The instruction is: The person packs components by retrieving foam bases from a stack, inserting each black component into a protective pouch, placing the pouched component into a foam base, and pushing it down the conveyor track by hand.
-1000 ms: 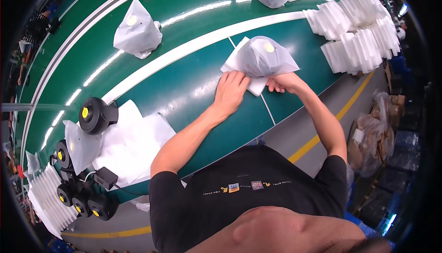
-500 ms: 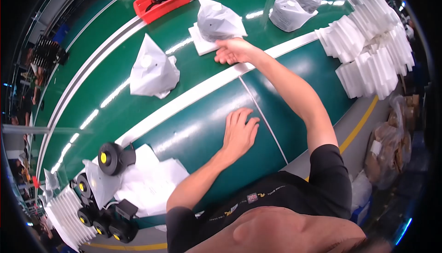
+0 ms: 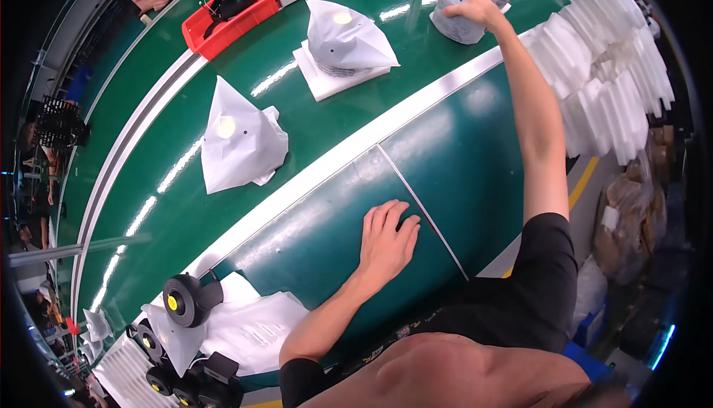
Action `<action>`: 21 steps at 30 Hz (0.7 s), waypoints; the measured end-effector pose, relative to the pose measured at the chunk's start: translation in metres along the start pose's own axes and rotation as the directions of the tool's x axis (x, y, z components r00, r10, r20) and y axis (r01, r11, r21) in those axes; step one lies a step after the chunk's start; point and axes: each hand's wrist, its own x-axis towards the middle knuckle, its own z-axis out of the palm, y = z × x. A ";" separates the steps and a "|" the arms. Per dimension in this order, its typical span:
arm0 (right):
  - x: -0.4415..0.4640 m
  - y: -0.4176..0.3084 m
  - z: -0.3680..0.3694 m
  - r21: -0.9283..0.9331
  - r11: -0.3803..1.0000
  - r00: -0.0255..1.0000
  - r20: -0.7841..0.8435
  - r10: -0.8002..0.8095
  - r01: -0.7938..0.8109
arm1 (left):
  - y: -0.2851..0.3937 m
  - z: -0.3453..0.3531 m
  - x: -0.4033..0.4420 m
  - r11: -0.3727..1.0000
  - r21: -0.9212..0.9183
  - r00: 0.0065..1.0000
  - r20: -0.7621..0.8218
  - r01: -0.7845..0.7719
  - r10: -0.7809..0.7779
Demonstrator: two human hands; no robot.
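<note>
L hand point(image 3: 386, 248) nearest: fingers loosely bent, nothing held, worktop point(image 3: 327, 222) under 'em. Far out, R hand point(image 3: 475, 10): fingers spread on bagged unit point(image 3: 459, 30) right beneath; grip unclear. Poss. slip if they've only got loose film.

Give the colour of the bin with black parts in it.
The bin is red; best seen in the head view.

The right hand point(image 3: 475, 8) touches a white-bagged item point(image 3: 454, 27) on the green belt point(image 3: 167, 230). The left hand point(image 3: 388, 242) rests on the teal worktop point(image 3: 319, 237).
</note>
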 end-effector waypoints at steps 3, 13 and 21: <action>-0.051 0.011 0.003 0.504 0.853 0.980 -0.192 -0.041 0.135 | -0.001 0.001 0.000 1.000 -0.002 1.000 -0.014 -0.014 0.014; -0.398 -0.018 0.061 0.835 -0.510 0.975 0.138 -0.174 -0.209 | -0.012 -0.002 -0.015 0.571 -0.810 0.978 0.020 0.136 -0.206; -0.512 -0.052 0.087 0.719 -0.553 0.906 0.306 -0.291 -0.420 | 0.022 -0.034 -0.011 0.529 -0.833 0.889 -0.110 0.162 -0.445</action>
